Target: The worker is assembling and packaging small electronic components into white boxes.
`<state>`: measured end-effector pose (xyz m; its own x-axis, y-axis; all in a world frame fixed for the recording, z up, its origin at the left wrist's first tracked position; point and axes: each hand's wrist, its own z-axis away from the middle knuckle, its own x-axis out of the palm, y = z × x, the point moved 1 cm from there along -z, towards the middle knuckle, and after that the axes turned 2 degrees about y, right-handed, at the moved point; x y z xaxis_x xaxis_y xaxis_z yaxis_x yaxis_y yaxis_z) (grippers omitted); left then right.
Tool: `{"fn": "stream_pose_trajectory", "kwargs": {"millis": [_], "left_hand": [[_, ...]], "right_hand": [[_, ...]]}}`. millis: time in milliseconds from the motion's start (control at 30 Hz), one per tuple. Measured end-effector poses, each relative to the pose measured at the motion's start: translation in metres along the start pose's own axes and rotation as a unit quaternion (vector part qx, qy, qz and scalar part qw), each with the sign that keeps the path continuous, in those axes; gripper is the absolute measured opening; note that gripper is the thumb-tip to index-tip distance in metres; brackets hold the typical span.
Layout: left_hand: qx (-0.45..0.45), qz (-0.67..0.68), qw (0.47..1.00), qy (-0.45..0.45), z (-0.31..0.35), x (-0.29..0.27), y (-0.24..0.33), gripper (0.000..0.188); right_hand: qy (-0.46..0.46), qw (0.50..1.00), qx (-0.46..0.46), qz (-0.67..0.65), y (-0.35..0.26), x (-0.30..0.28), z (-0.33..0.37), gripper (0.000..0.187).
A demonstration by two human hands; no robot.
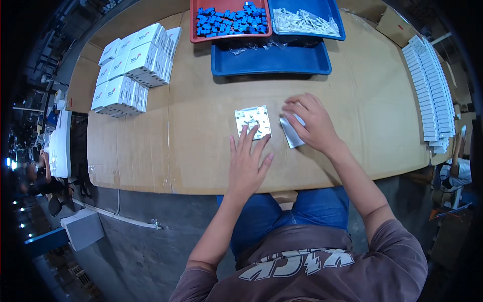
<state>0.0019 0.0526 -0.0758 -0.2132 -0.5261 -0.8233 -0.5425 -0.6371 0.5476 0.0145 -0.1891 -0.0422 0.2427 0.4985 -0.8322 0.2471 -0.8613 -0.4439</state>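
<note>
A square white plate (251,119) lies flat on the cardboard-covered table (201,151). My left hand (247,163) rests palm down with fingers spread, its fingertips touching the plate's near edge. My right hand (311,123) lies flat, fingers apart, on top of a small clear plastic bag (292,138) just right of the plate. Neither hand grips anything.
At the far edge stand a red tray of blue parts (229,22), a blue tray of white parts (307,20) and a blue tray (271,60) with clear bags. White boxes (133,65) are stacked far left. A long row of white pieces (427,85) runs along the right.
</note>
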Motion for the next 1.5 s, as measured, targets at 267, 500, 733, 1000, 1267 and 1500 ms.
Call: {"fn": "stream_pose_trajectory", "kwargs": {"millis": [267, 500, 733, 1000, 1267, 1500], "left_hand": [[0.008, 0.077, 0.996, 0.049, 0.001, -0.005, -0.011, 0.055], [-0.017, 0.109, 0.993, 0.053, -0.004, -0.008, -0.012, 0.065], [-0.024, 0.123, 0.990, 0.068, -0.004, -0.007, -0.013, 0.063], [-0.008, 0.110, 0.988, 0.105, -0.003, -0.007, -0.012, 0.056], [-0.112, 0.399, 0.891, 0.187, -0.038, -0.015, 0.003, 0.043], [-0.204, 0.483, 0.831, 0.185, -0.065, -0.011, 0.025, 0.020]], "right_hand": [[-0.054, 0.993, -0.077, 0.065, 0.022, 0.049, -0.157, 0.072], [-0.130, 0.988, -0.041, 0.067, 0.031, 0.079, -0.191, 0.083], [0.007, 0.990, -0.003, -0.139, 0.029, 0.053, -0.179, 0.049], [0.084, 0.748, 0.305, -0.583, 0.008, 0.018, -0.117, 0.019], [0.013, 0.721, 0.285, -0.632, -0.021, 0.007, -0.032, 0.011], [0.001, 0.753, 0.299, -0.587, -0.025, 0.002, -0.006, 0.010]]}}
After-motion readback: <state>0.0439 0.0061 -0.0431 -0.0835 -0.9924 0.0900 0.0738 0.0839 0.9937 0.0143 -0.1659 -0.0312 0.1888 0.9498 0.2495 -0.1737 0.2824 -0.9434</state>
